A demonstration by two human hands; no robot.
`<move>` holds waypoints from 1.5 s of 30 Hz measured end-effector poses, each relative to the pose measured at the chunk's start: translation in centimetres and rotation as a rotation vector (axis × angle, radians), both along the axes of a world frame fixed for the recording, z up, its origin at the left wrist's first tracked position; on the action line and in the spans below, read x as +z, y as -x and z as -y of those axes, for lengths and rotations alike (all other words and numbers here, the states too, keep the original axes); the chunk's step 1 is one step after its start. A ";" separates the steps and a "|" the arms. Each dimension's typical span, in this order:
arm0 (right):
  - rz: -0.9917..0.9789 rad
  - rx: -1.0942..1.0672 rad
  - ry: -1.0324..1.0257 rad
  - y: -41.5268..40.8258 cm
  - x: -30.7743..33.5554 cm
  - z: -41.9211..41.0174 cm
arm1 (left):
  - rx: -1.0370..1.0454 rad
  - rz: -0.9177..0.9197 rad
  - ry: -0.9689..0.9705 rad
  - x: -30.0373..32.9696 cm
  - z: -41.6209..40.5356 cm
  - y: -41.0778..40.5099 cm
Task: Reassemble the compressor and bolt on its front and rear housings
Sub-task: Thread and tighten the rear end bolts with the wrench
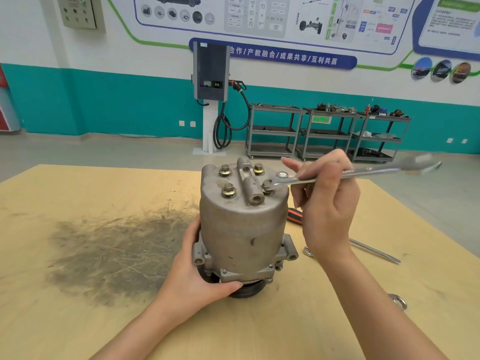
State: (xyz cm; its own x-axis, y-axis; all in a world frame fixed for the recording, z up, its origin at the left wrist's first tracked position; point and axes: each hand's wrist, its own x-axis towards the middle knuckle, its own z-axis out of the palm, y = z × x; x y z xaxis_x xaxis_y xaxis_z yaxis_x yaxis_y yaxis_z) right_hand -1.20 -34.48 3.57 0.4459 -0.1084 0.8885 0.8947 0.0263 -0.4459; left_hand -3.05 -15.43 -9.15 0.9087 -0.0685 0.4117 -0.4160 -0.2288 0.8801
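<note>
A grey metal compressor (pixel 241 229) stands upright on the wooden table (pixel 78 320), pulley end down. Several brass-washered bolts sit in its top housing; the front-left bolt (pixel 228 190) and the back-left bolt (pixel 225 170) stand proud. My left hand (pixel 200 271) grips the compressor's lower flange from the left. My right hand (pixel 327 203) holds a silver wrench (pixel 363 173) by its shaft, and the wrench's head sits on the front-right bolt (pixel 267 187). The far end of the wrench is blurred.
A screwdriver with a red-and-black handle (pixel 294 215) lies behind the compressor on the right, its shaft (pixel 374 250) running toward the table's right edge. A metal ring (pixel 398 301) lies at the right. A dark grease stain (pixel 117 250) covers the table's left middle. Carts stand against the far wall.
</note>
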 end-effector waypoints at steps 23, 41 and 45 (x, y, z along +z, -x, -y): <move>-0.230 0.058 -0.083 -0.6 0.5 0.1 | 0.002 -0.024 0.006 0.2 0.0 0.1; -0.438 0.276 -0.248 -0.7 1.3 0.5 | -0.002 0.003 -0.005 0.5 0.1 0.2; -0.482 0.335 -0.221 -0.5 1.3 0.2 | 0.005 -0.001 -0.010 0.3 0.0 0.1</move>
State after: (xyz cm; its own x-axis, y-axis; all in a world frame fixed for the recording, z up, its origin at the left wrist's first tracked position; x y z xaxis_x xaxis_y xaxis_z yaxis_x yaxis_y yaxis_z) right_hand -0.67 -34.68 4.91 0.8328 -0.0516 0.5512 0.5213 0.4082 -0.7494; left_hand -3.19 -15.47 -8.84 0.9096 -0.0681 0.4098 -0.4136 -0.2399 0.8783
